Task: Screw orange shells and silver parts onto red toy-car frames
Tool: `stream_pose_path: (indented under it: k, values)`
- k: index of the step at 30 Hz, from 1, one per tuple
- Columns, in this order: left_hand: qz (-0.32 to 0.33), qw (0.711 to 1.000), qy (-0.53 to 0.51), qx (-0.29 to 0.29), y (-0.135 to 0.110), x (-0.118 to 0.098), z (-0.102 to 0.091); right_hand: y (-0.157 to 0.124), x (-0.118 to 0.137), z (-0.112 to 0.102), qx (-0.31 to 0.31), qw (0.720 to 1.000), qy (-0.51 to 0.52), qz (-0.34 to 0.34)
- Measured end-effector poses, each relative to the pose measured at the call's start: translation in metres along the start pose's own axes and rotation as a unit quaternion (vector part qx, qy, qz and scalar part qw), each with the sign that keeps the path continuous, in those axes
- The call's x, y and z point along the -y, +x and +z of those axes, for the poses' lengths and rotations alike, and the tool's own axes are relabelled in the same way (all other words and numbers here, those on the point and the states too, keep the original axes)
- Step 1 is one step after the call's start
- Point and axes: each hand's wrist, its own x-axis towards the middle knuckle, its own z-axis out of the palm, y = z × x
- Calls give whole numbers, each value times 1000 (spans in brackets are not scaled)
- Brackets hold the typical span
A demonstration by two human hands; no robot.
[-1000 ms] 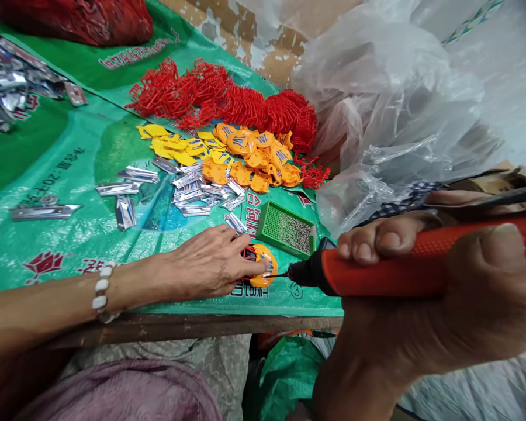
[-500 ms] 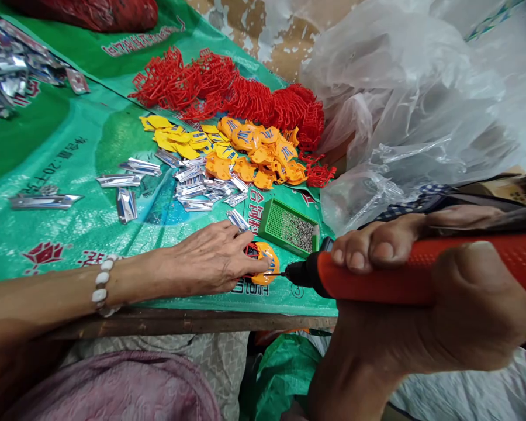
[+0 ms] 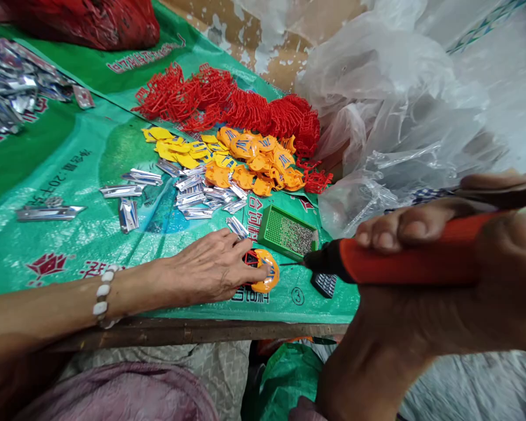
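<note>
My left hand [image 3: 219, 266], with a beaded bracelet at the wrist, is closed on a small orange plastic shell [image 3: 266, 272] with red and black parts, held down on the green sheet. In my right hand [image 3: 425, 234] is a red electric screwdriver [image 3: 421, 248] with a black nose, fingers wrapped around its body. Its thin bit points left and ends close to the shell's right side, apart from it. Just behind the bit stands a green perforated tray [image 3: 269, 231] with many small screws [image 3: 296, 235] in it. A black ribbed piece [image 3: 324, 285] lies under the screwdriver's nose.
Heaped farther back are orange shells [image 3: 245, 146], yellow pieces [image 3: 179, 146] and red plastic frames [image 3: 228, 96]. Silvery strips [image 3: 195, 193] lie left of the tray, with a larger pile [image 3: 9, 82] at far left. Clear plastic bags [image 3: 390, 105] bulge at right. The table's wooden edge [image 3: 179, 332] runs in front.
My right hand has drawn the screwdriver up and to the right, moving its bit off the orange shell. The black piece is now in fuller view. My left hand keeps its hold.
</note>
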Motion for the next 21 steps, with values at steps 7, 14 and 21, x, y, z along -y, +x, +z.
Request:
stream_pose_path:
  k: [7, 14, 21]
  values:
    - [-8, 1000, 18, -12, -3, -3, 2, 46, -58, 8, -131, 987, 27, -89]
    - [-14, 999, 25, -15, -4, -5, 3, 52, -92, 2, -118, 988, 16, -100]
    - [1, 999, 37, -21, -3, -5, 5, 55, -94, 3, -101, 990, 19, -93]
